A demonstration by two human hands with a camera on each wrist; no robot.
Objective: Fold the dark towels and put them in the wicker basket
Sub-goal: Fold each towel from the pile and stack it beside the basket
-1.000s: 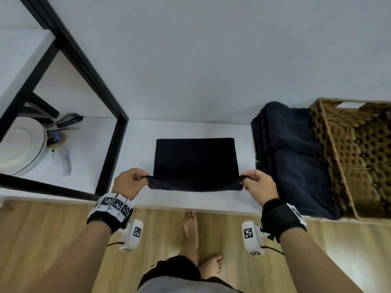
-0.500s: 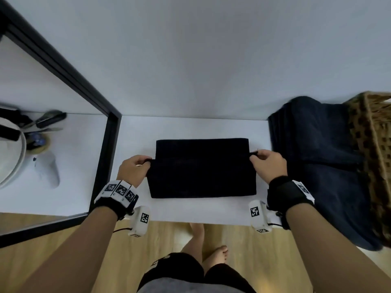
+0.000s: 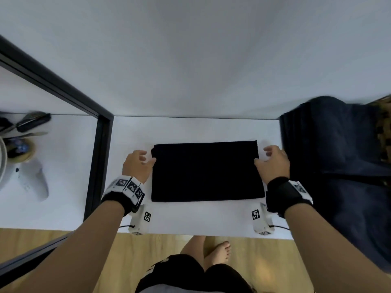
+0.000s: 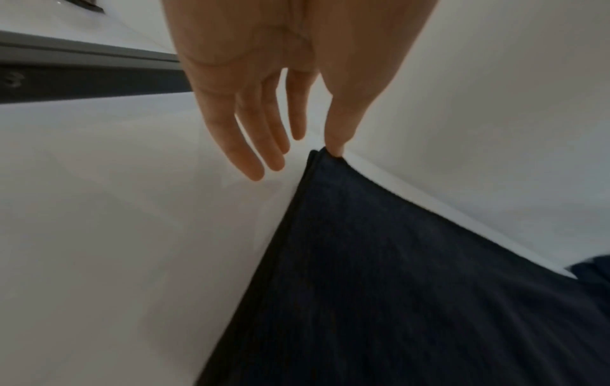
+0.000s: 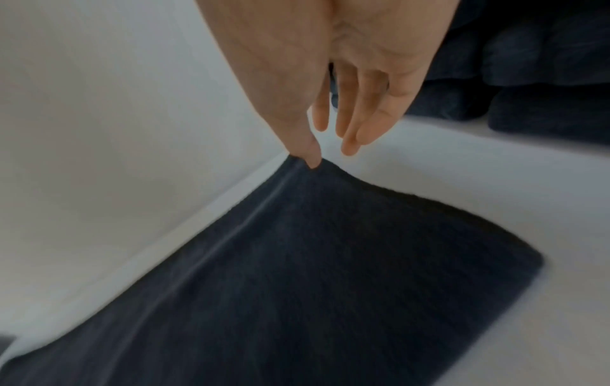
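Observation:
A dark towel [image 3: 206,171] lies folded flat in a rectangle on the white table [image 3: 190,127]. My left hand [image 3: 138,163] is at its left edge with fingers spread and loose, holding nothing; in the left wrist view the thumb tip meets the towel's [image 4: 396,274] far corner. My right hand [image 3: 271,159] is at the right edge, fingers straight; its thumb tip touches the towel's [image 5: 313,274] corner in the right wrist view. A pile of unfolded dark towels [image 3: 330,157] sits at the right. Only a sliver of the wicker basket [image 3: 384,132] shows at the right border.
A black metal frame [image 3: 99,157] stands left of the towel. Beyond it lie a white controller [image 3: 33,180], a cup of utensils [image 3: 21,149] and a plate edge. A white wall rises behind the table. My bare feet [image 3: 220,249] stand on wood flooring below.
Both hands carried the towel's near edge up to the far edge, folding it in half, then let go and opened. The view shifted left, so the basket has nearly left the frame.

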